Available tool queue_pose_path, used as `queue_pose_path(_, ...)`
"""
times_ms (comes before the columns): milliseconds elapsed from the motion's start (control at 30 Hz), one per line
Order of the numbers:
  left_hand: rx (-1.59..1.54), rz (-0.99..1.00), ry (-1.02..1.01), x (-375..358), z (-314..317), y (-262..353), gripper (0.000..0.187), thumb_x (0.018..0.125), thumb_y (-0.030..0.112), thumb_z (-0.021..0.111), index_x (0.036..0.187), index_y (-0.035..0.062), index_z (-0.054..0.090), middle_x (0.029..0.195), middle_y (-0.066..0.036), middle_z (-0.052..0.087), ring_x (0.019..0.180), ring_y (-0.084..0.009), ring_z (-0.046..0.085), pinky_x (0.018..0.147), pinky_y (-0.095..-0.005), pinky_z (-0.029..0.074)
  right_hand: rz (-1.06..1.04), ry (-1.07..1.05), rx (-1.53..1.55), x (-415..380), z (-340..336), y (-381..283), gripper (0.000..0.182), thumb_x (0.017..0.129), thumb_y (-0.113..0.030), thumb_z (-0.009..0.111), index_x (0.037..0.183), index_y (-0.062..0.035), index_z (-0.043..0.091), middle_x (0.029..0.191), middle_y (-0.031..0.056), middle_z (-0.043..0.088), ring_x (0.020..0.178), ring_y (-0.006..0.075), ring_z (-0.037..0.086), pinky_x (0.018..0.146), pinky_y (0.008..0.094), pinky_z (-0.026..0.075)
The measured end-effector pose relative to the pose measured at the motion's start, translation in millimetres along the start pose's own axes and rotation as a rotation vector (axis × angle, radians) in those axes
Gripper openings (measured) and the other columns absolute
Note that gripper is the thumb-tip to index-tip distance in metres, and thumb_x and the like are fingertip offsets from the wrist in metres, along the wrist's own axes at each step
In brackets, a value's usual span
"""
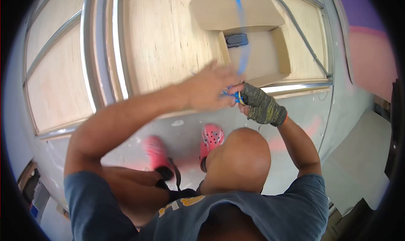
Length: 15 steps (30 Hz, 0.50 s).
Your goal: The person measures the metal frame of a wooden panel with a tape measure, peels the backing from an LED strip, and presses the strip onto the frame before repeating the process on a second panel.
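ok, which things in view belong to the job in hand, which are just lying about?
In the job:
- blue strip, blurred
- small blue piece at the gloved right hand
- bare left hand, blurred

Probably just lying about, untouched:
- open cardboard box
- dark object inside it

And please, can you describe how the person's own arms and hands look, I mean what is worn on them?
The right hand wears a knitted glove, speckled dark grey and yellowish green, with an orange edge at the wrist; fingertips show bare. The left hand, blurred, shows no glove. Both arms have short, dark blue-grey sleeves, forearms uncovered.
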<state>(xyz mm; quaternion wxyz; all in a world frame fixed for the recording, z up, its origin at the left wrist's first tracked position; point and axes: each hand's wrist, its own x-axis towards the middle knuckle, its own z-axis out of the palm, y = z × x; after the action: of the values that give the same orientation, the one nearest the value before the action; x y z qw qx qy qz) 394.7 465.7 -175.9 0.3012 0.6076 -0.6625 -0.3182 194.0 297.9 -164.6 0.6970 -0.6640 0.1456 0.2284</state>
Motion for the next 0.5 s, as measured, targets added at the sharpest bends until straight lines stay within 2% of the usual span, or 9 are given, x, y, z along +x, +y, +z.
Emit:
queue_pose_path(67,-0.071,-0.026,-0.035,-6.3,52.9,-6.7,0.075,0.094,0.036,0.071,0.156,0.0066,0.039,0.131,-0.022,0.063,0.128,-0.0381,0.057,0.112,-0.0554,0.039,0.048,0.076,0.014,1.0,5.4,3.1,0.040,0.095,-0.013,0.070,0.131,-0.0075,0.054,0.105,0.0047,0.064,0.080,0.0111,0.060,0.071,0.0285,0.054)
queue_pose_path(133,0.127,-0.083,0.619,-5.3,91.6,-24.8,0.073,0.098,0.025,0.065,0.159,0.0060,0.029,0.117,-0.023,0.068,0.113,-0.0411,0.065,0.100,-0.0537,0.048,-0.119,0.071,0.186,8.2,3.1,29.2,0.035,0.096,-0.017,0.072,0.124,-0.0063,0.055,0.109,0.0063,0.063,0.082,0.0124,0.061,0.071,0.0289,0.054)
queue_pose_path(167,0.137,-0.066,0.631,-2.4,96.8,-26.0,0.073,0.098,0.025,0.065,0.159,0.0060,0.029,0.117,-0.023,0.068,0.113,-0.0411,0.065,0.100,-0.0537,0.048,-0.089,0.153,0.180,10.1,4.0,34.2,0.035,0.095,-0.019,0.072,0.123,-0.0061,0.055,0.112,0.0068,0.063,0.085,0.0137,0.061,0.072,0.0294,0.053)
queue_pose_path(233,-0.634,-0.354,0.462,3.2,111.0,-25.1,0.065,0.099,0.020,0.061,0.156,0.0080,0.033,0.094,-0.023,0.071,0.088,-0.0428,0.070,0.082,-0.0510,0.055,-0.070,0.259,0.172,16.1,-1.4,44.8,0.035,0.095,-0.020,0.073,0.123,-0.0059,0.056,0.115,0.0073,0.062,0.088,0.0150,0.062,0.073,0.0299,0.053)
queue_pose_path(333,-0.419,-0.388,0.162,3.3,105.9,-41.9,0.058,0.099,0.015,0.059,0.152,0.0134,0.036,0.078,-0.022,0.069,0.070,-0.0431,0.069,0.068,-0.0490,0.056,-0.143,0.367,-0.029,20.4,1.7,70.2,0.038,0.093,-0.012,0.070,0.126,-0.0057,0.052,0.119,0.0078,0.061,0.092,0.0172,0.063,0.077,0.0303,0.054)
queue_pose_path(367,-0.513,-0.306,0.172,-7.3,95.5,-50.4,0.044,0.103,0.010,0.052,0.146,0.0167,0.049,0.062,-0.011,0.055,0.057,-0.0200,0.058,0.059,-0.0364,0.048,-0.084,0.431,0.035,21.9,8.7,74.9,0.047,0.089,-0.003,0.064,0.132,-0.0075,0.047,0.118,0.0087,0.063,0.090,0.0168,0.064,0.076,0.0304,0.054)
queue_pose_path(400,-0.397,-0.292,0.127,-16.9,79.0,-63.8,0.041,0.102,0.007,0.050,0.142,0.0148,0.052,0.061,-0.007,0.050,0.056,-0.0143,0.051,0.055,-0.0351,0.044,-0.047,0.490,0.077,18.8,8.3,72.5,0.058,0.085,0.006,0.058,0.139,-0.0092,0.042,0.117,0.0095,0.065,0.088,0.0164,0.066,0.075,0.0304,0.055)
queue_pose_path(433,-0.367,-0.272,0.113,-30.9,56.0,-82.7,0.038,0.101,0.003,0.050,0.137,0.0146,0.054,0.059,-0.006,0.048,0.055,-0.0134,0.050,0.054,-0.0347,0.042,-0.071,0.519,0.062,18.7,4.6,68.5,0.058,0.085,0.006,0.058,0.139,-0.0092,0.042,0.117,0.0095,0.065,0.088,0.0164,0.066,0.075,0.0304,0.055)
queue_pose_path(500,-0.073,-0.363,0.118,-52.8,-6.7,-117.7,0.036,0.095,-0.002,0.052,0.127,0.0140,0.058,0.058,-0.007,0.050,0.055,-0.0150,0.054,0.054,-0.0366,0.044,0.246,0.457,0.053,11.7,8.1,67.8,0.065,0.085,0.008,0.057,0.144,-0.0107,0.038,0.112,0.0108,0.072,0.074,0.0146,0.065,0.068,0.0302,0.055)
